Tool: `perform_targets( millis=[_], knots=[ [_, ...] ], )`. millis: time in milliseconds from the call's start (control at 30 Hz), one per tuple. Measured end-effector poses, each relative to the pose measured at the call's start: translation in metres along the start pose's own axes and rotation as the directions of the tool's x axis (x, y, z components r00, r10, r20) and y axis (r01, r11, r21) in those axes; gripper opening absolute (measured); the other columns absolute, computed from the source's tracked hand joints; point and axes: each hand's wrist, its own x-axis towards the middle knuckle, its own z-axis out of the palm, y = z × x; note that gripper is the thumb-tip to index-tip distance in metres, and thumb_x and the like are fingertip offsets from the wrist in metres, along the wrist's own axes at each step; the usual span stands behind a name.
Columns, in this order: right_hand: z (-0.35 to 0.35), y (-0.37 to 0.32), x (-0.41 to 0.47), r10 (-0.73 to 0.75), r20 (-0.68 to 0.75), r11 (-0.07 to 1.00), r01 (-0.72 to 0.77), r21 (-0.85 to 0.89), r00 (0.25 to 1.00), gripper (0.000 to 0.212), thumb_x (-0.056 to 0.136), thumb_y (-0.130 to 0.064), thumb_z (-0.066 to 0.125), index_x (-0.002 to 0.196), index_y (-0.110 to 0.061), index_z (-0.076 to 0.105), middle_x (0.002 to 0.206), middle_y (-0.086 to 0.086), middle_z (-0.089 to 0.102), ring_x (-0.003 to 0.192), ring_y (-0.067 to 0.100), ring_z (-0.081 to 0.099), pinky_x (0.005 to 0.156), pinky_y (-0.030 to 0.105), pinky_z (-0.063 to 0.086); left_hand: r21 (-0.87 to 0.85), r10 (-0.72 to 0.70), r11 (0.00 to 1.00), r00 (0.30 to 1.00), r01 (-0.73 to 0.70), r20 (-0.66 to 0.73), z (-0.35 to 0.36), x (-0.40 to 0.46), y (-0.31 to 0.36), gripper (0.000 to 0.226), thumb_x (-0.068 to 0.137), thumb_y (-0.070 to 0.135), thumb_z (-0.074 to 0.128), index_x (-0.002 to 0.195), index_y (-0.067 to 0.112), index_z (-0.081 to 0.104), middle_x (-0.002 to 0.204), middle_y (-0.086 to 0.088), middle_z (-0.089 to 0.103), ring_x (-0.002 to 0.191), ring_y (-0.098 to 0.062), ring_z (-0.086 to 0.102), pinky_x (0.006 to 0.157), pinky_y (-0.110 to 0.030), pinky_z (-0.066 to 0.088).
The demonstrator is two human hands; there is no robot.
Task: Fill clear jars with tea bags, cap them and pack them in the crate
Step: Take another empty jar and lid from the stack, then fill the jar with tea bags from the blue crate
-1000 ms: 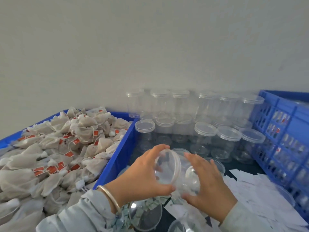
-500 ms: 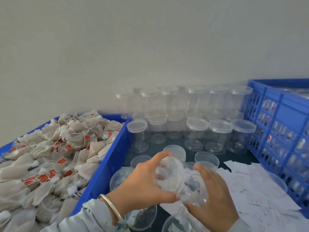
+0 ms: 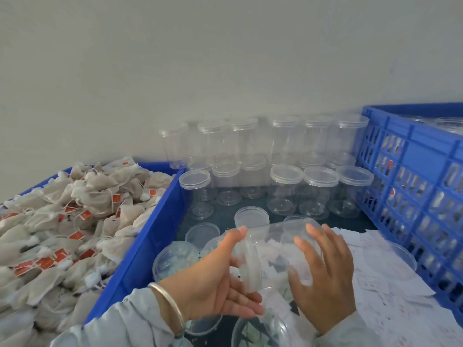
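Blue crates [image 3: 411, 156] are seen left and right; off-white tea bags [image 3: 82, 196] bear orange-red tags [image 3: 115, 198]; jars [image 3: 285, 186] are clear.

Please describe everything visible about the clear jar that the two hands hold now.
The clear jar looks like thin transparent plastic, cylindrical, lying on its side above the table. Its lid points toward the left hand, which pinches the lid edge between thumb and fingers. The right hand grips the jar body near its base. It looks empty; white paper slips show through the wall.
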Motion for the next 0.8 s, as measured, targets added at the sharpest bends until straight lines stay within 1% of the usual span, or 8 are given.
perform_targets(
  millis=[133,267,333,400,567,633,700,800],
  knots=[
    [0.000,0.001,0.002,-0.002,-0.080,1.000,0.001,-0.008,0.997,0.037,0.079,-0.020,0.058,0.114,-0.012,0.047,0.128,0.013,0.044,0.129,0.029,0.033,0.107,0.049,0.029,-0.020,-0.111,0.993,0.979,0.116,0.171,0.000,-0.006,0.003,0.114,0.060,0.082,0.042,0.132,-0.006,0.039,0.077,-0.021,0.065,0.067,-0.029,0.069,0.055,-0.028,0.055],
    [0.003,-0.003,0.000,0.035,-0.087,0.998,-0.039,-0.040,0.996,0.038,0.079,-0.022,0.058,0.113,-0.010,0.046,0.129,0.015,0.043,0.127,0.031,0.035,0.114,0.047,0.018,0.008,-0.149,0.989,0.964,0.151,0.219,-0.004,-0.006,0.003,0.118,0.067,0.086,0.030,0.135,-0.010,0.036,0.071,-0.017,0.063,0.058,-0.024,0.067,0.050,-0.025,0.054],
    [0.002,-0.003,0.000,0.055,-0.109,0.997,-0.060,-0.046,0.993,0.039,0.079,-0.023,0.058,0.112,-0.009,0.044,0.128,0.017,0.042,0.128,0.029,0.032,0.116,0.046,0.012,0.019,-0.160,0.987,0.952,0.161,0.260,-0.005,-0.005,0.003,0.108,0.065,0.087,0.028,0.112,-0.007,0.052,0.069,-0.014,0.061,0.056,-0.023,0.065,0.050,-0.025,0.053],
    [0.001,-0.003,0.002,0.077,-0.122,0.996,-0.083,-0.038,0.990,0.041,0.078,-0.025,0.058,0.111,-0.008,0.042,0.128,0.018,0.040,0.129,0.028,0.030,0.117,0.044,0.009,0.036,-0.158,0.987,0.943,0.154,0.293,-0.006,-0.006,0.003,0.100,0.063,0.089,0.025,0.089,-0.002,0.056,0.067,-0.011,0.059,0.057,-0.023,0.064,0.053,-0.025,0.053],
    [0.000,-0.006,0.004,0.102,-0.163,0.994,-0.108,-0.027,0.981,0.036,0.087,-0.032,0.054,0.110,-0.007,0.041,0.127,0.021,0.039,0.129,0.031,0.033,0.116,0.043,0.011,0.160,-0.199,0.975,0.926,0.154,0.321,-0.009,-0.003,0.003,0.102,0.064,0.092,0.010,0.081,0.002,0.057,0.063,-0.007,0.058,0.057,-0.018,0.062,0.059,-0.024,0.051],
    [-0.003,-0.002,0.006,0.213,-0.160,0.977,-0.213,0.013,0.964,0.047,0.081,-0.033,0.058,0.115,-0.005,0.040,0.132,0.024,0.040,0.135,0.026,0.029,0.116,0.039,0.013,0.231,-0.214,0.962,0.926,0.144,0.311,-0.011,-0.002,0.003,0.101,0.065,0.090,0.007,0.079,0.003,0.056,0.062,-0.006,0.059,0.057,-0.017,0.062,0.061,-0.024,0.049],
    [-0.009,0.009,0.009,0.404,-0.152,0.915,-0.396,0.079,0.902,0.066,0.072,-0.033,0.060,0.126,-0.002,0.039,0.137,0.028,0.039,0.132,0.033,0.030,0.114,0.025,0.012,0.283,-0.213,0.950,0.933,0.129,0.291,-0.014,-0.003,0.003,0.099,0.066,0.088,0.009,0.079,0.003,0.055,0.064,-0.007,0.058,0.058,-0.018,0.063,0.063,-0.026,0.049],
    [-0.014,0.025,0.009,0.585,-0.136,0.811,-0.573,0.117,0.800,0.084,0.067,-0.028,0.076,0.135,-0.001,0.036,0.143,0.026,0.035,0.131,0.037,0.028,0.108,0.011,0.009,0.207,-0.130,0.975,0.959,0.078,0.251,-0.015,-0.008,0.005,0.093,0.061,0.085,0.028,0.089,0.002,0.057,0.069,-0.010,0.059,0.065,-0.022,0.064,0.067,-0.029,0.050]
  ],
)
